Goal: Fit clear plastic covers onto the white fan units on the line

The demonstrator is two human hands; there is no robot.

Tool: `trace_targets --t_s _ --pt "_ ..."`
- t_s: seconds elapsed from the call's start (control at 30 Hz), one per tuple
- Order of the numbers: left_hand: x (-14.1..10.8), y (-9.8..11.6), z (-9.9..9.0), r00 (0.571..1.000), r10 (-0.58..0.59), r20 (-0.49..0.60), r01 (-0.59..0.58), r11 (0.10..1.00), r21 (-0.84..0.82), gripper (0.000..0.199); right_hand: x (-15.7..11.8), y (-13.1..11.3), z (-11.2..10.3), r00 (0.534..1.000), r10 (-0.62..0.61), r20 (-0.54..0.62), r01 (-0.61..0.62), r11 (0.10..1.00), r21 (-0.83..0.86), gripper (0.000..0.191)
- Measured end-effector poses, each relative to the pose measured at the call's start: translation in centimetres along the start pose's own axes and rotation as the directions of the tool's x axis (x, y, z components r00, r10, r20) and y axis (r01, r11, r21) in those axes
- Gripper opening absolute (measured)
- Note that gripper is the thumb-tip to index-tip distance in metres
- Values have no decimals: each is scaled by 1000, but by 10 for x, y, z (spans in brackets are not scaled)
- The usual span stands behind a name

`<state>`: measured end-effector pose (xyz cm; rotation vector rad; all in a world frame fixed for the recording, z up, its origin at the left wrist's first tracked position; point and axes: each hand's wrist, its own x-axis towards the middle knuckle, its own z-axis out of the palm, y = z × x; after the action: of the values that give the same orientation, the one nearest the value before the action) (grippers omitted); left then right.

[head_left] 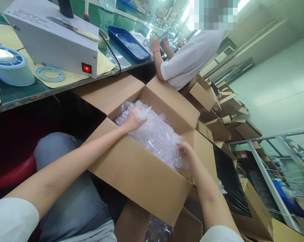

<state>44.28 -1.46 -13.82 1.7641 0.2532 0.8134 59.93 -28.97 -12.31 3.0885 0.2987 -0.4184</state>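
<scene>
An open cardboard box (139, 164) stands in front of me with its flaps folded out. Inside lie several clear plastic parts (154, 141) and crumpled clear plastic bags, over a white layer. My left hand (135, 119) is closed around a bunched clear plastic bag (143, 114) at the box's far left. Beside it sits a round, clear, spoked part (127, 107). At the right end of the box, my right hand (186, 150) has its fingers curled on thin clear plastic film (177, 141). Its fingertips are partly hidden by the film.
On the workbench to the left are a white machine (58, 40) with a lit red switch, a light blue ring (50, 74) and a blue tray (129, 42) of small pieces. A co-worker (192, 60) works at the bench beyond. More cardboard boxes (217, 111) stand to the right.
</scene>
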Motion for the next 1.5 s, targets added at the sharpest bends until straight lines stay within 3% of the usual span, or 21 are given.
trace_targets --t_s 0.17,0.3,0.37,0.43,0.53,0.63,0.7,0.83,1.0,1.1,1.33,1.5 --pt "1 -2 -2 999 -7 52 7 1000 3 19 -1 0 -4 996 69 50 -75 989 127 29" --pt "0 4 -6 981 51 185 -54 999 8 9 -5 -20 -22 998 -59 -16 61 965 255 29" --pt "-1 10 -7 940 104 324 -104 994 -16 10 -10 -38 -34 984 -172 -54 180 931 319 25" --pt "-3 15 -6 869 147 473 -142 989 -46 13 -22 -61 -46 942 -325 -81 331 865 378 20" --pt "-4 21 -3 766 175 619 -162 984 -77 8 -48 -97 -55 823 -557 -115 541 705 459 17" --pt "-4 20 -3 736 175 654 -159 984 -85 24 -71 -121 -54 717 -681 -148 642 563 520 18" --pt "-3 18 -3 752 158 640 -145 987 -73 23 -75 -125 -50 702 -694 -156 649 535 542 22" --pt "-2 12 -5 817 115 565 -97 993 -62 10 -55 -101 -41 798 -591 -116 554 644 528 23" --pt "-1 5 -7 904 66 423 -15 992 -124 14 -24 -33 -31 939 -340 53 304 890 339 28" --pt "-2 5 -10 923 45 381 9 990 -138 14 -18 2 -18 976 -179 121 156 972 177 29" --pt "-6 10 -15 877 64 476 -50 998 -43 35 2 23 8 978 -6 210 17 998 -53 30" --pt "-9 2 -10 766 18 642 -92 992 82 7 7 37 12 988 65 140 -49 992 -117 29"
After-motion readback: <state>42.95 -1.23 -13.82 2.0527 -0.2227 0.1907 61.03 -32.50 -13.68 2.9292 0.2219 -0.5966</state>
